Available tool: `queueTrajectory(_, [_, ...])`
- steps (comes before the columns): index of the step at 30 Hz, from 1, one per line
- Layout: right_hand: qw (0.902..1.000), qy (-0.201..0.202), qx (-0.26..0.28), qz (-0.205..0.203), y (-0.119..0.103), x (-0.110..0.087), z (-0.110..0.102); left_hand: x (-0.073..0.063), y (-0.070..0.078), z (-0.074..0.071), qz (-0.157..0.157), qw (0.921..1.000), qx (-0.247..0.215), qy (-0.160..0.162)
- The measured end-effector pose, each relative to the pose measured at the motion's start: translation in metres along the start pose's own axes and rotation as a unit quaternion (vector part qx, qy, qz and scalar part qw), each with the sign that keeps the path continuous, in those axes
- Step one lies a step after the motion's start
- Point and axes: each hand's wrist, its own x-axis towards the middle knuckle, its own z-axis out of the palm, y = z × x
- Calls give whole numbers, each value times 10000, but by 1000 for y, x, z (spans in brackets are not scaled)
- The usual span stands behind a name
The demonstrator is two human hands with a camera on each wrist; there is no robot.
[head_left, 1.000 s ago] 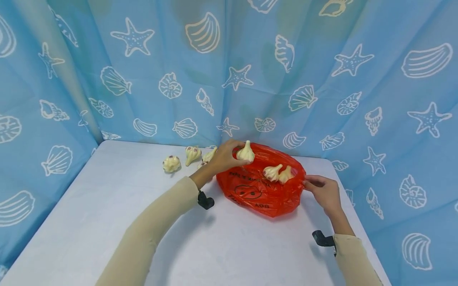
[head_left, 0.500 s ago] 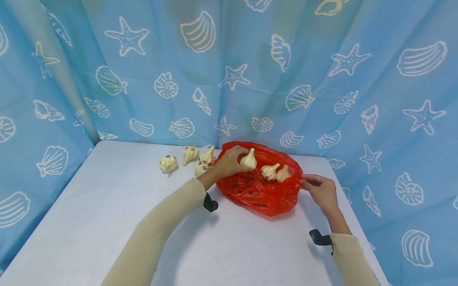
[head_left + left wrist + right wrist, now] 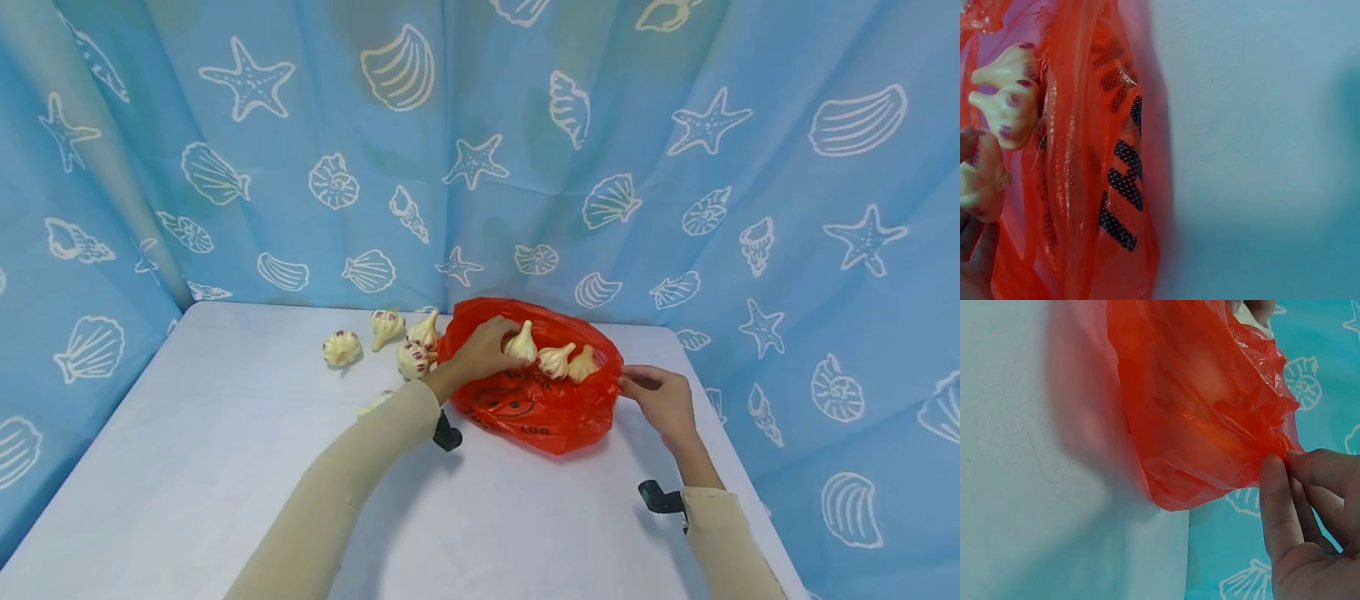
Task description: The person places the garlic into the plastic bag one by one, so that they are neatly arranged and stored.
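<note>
A red plastic bag (image 3: pixel 543 417) with black print lies on the table, its mouth spread open. Two garlic bulbs (image 3: pixel 555 361) sit side by side in it, and the left wrist view shows them too. Over the bag's mouth, my left hand (image 3: pixel 483 350) holds another garlic bulb (image 3: pixel 522 343) between thumb and fingers, stem upward. That held bulb (image 3: pixel 982 181) appears at the left edge of the left wrist view, close to the pair. My right hand (image 3: pixel 663 400) pinches the bag's right rim; the right wrist view shows thumb and finger (image 3: pixel 1282 512) on the plastic.
Left of the bag lie several loose garlic bulbs (image 3: pixel 341 348), one partly hidden behind the left sleeve (image 3: pixel 360 467). The white table (image 3: pixel 187 433) meets a blue shell-print curtain (image 3: pixel 300 192) at its back and sides. Black wrist cameras (image 3: pixel 660 497) stick out from both wrists.
My left hand has brought its garlic bulb lower and right, closer to the two in the bag. The right hand keeps its pinch on the rim. The head view has shifted slightly.
</note>
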Motion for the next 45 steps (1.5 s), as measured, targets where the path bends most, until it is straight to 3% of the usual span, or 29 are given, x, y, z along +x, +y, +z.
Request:
queueTrajectory(14, [10000, 13, -18, -95, 3, 0, 2, 5, -4, 10, -108, 9998, 93, -163])
queueTrajectory(21, [9999, -42, -6, -99, -1, 1, 4, 5, -11, 14, 17, 10000, 10, 5])
queueTrajectory(45, [9999, 14, 95, 54, -3, 1, -1, 7, -18, 27, -419, 9987, -231, -145])
